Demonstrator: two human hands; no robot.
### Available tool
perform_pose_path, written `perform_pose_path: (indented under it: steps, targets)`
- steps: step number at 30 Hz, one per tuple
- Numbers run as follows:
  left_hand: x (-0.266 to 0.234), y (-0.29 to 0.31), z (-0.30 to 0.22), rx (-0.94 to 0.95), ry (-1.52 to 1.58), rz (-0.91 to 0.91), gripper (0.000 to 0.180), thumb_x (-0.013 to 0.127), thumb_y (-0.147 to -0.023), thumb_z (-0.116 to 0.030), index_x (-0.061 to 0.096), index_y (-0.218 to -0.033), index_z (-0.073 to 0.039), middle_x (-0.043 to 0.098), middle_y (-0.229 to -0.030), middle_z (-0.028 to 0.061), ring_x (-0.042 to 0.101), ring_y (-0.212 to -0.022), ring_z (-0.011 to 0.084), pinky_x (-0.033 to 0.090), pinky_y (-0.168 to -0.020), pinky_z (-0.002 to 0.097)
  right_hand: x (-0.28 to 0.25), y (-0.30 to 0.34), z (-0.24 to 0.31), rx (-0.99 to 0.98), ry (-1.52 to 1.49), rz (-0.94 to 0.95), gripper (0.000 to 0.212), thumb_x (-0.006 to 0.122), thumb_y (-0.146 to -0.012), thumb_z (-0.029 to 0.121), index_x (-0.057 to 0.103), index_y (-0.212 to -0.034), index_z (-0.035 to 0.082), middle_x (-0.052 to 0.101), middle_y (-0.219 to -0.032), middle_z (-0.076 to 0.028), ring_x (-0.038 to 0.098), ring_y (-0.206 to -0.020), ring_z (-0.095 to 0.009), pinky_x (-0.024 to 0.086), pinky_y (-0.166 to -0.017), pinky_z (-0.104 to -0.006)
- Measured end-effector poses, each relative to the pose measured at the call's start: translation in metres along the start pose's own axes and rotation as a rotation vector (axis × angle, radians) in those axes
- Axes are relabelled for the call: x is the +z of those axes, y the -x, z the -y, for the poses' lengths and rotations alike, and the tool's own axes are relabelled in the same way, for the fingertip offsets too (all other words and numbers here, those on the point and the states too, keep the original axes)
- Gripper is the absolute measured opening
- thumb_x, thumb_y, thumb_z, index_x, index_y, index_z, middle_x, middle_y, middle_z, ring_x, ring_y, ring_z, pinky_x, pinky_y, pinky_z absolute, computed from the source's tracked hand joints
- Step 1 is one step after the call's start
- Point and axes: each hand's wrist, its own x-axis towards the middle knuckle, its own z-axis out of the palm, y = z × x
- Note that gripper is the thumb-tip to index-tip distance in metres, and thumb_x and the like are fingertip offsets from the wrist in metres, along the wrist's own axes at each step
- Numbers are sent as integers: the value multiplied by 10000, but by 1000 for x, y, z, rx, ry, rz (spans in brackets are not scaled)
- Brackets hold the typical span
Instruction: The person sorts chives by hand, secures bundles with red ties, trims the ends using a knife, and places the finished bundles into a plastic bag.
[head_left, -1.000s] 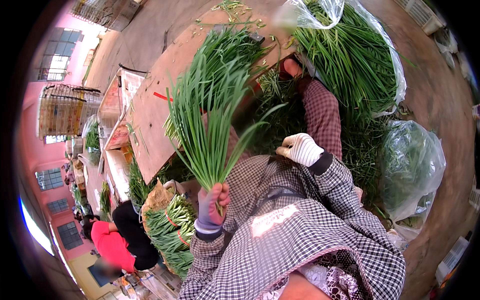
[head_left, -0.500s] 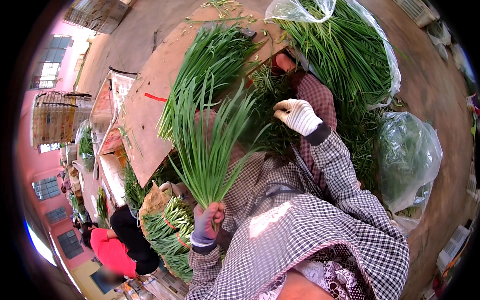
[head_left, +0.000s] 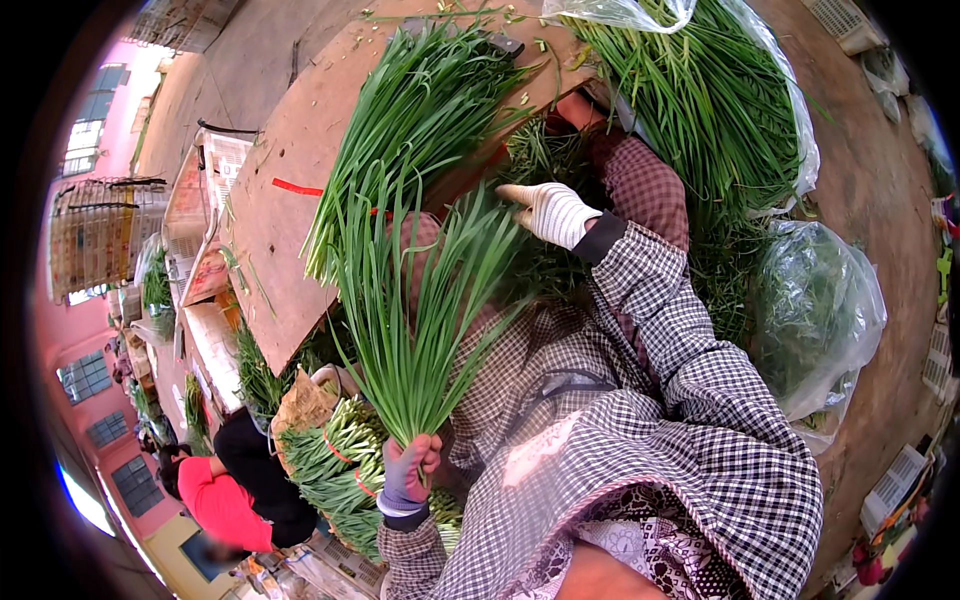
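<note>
My left hand (head_left: 408, 472), in a greyish-purple glove, is closed round the stem ends of a bunch of garlic chives (head_left: 415, 340). The long flat leaves fan out upward from it. My right hand (head_left: 555, 213), in a white ribbed glove with tan fingertips, is beside the blurred leaf tips with a finger stretched out; whether it touches them I cannot make out. Beyond the bunch, a pile of chives (head_left: 400, 130) lies on a brown board (head_left: 285, 225). Loose green trimmings (head_left: 550, 160) lie below my right hand, between my legs.
A large heap of chives (head_left: 700, 120) in clear plastic is at the far right, with a plastic bag of greens (head_left: 815, 310) nearer. Tied chive bundles (head_left: 335, 460) stand beside my left arm. A person in a red top (head_left: 225, 505) sits at the left, near stacked crates (head_left: 105, 235).
My right hand has moved left to the leaf tips, with a finger now stretched out. My left hand still holds the bunch, slightly lower in the picture. The whole view has shifted a little.
</note>
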Motion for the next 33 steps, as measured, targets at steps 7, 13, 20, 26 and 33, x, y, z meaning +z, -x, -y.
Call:
perform_pose_path:
  steps: [7, 13, 20, 26, 33]
  targets:
    - [-12, -3, 5, -25, 3, -22, 178, 657, -841, -121, 567, -918, 12, 575, -746, 82, 390, -503, 50, 290, -441, 184, -32, 21, 21, 239, -567, 115, 165, 599, -882, 130, 700, -943, 15, 615, -632, -78, 577, -490, -155, 480, -461, -297]
    - [-11, -10, 6, -5, -16, 7, 150, 644, -860, -108, 548, -909, -3, 552, -732, 63, 358, -484, 38, 266, -426, 178, -79, 60, -3, 327, -889, -276, 199, 584, -935, 169, 703, -939, 9, 561, -590, -2, 450, -422, -42, 353, -388, -189]
    - [-16, -12, 8, -16, -84, 13, 140, 646, -849, -103, 567, -900, 1, 578, -752, 81, 367, -480, 32, 244, -419, 177, -92, 61, -5, 336, -528, -307, 235, 624, -905, 194, 698, -1042, 19, 705, -786, -72, 518, -476, -46, 424, -430, -190]
    - [-17, -13, 12, 4, -76, -2, 136, 639, -844, -97, 579, -907, 8, 582, -748, 87, 376, -482, 40, 257, -422, 184, -55, 54, 11, 285, -435, -99, 336, 640, -862, 145, 642, -1185, 53, 667, -740, -43, 522, -482, -80, 464, -486, -245]
    - [-14, -12, 8, 8, -94, 17, 140, 636, -833, -86, 569, -903, 14, 576, -755, 91, 380, -492, 50, 273, -433, 184, -44, 48, 33, 320, -605, 83, 341, 592, -899, 135, 617, -1216, 11, 712, -907, -85, 539, -483, -58, 482, -479, -227]
